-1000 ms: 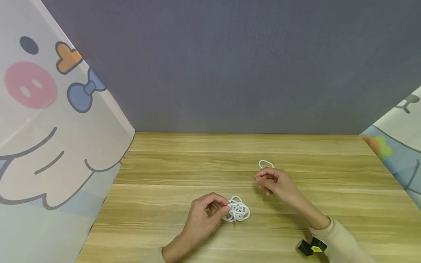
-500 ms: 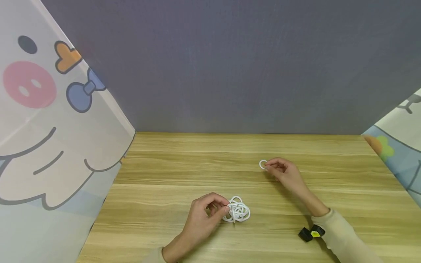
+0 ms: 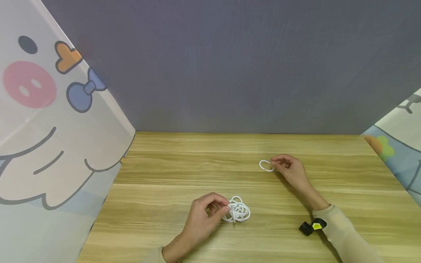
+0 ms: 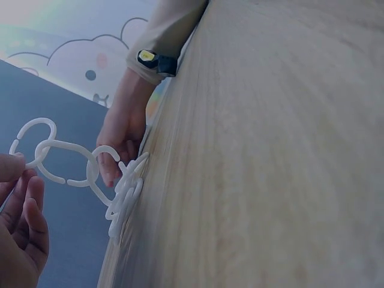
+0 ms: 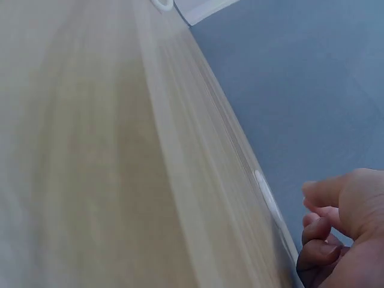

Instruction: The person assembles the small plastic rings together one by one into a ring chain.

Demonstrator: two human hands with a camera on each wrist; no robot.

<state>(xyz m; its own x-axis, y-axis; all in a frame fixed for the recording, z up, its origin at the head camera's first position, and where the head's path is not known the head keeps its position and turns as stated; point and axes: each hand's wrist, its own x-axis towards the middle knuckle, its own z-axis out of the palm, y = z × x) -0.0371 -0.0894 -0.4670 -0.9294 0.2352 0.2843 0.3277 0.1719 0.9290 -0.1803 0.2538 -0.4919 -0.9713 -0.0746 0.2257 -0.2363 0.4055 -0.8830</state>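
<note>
My left hand (image 3: 205,217) pinches a white plastic C-shaped link (image 4: 36,120) between thumb and forefinger. From that link hangs a chain of similar open links (image 3: 241,212), mostly heaped on the wooden table. Farther back and to the right lies a single loose white link (image 3: 260,165) with a small gap in its lower side. The fingertips of my right hand (image 3: 292,173) are right at its right end in the head view. In the right wrist view this link lies flat on the table, with the bent thumb and fingers beside it and nothing between them.
A wood-grain table (image 3: 148,182) meets a dark grey panel (image 3: 230,73) at its back edge. A cartoon-printed panel (image 3: 108,146) borders the left side, another the right. A black camera with a yellow label (image 3: 317,225) sits on the right sleeve.
My right hand has moved back and to the right, passing over the loose link to its right end, so more of that link shows. The left hand and the chain have stayed still.
</note>
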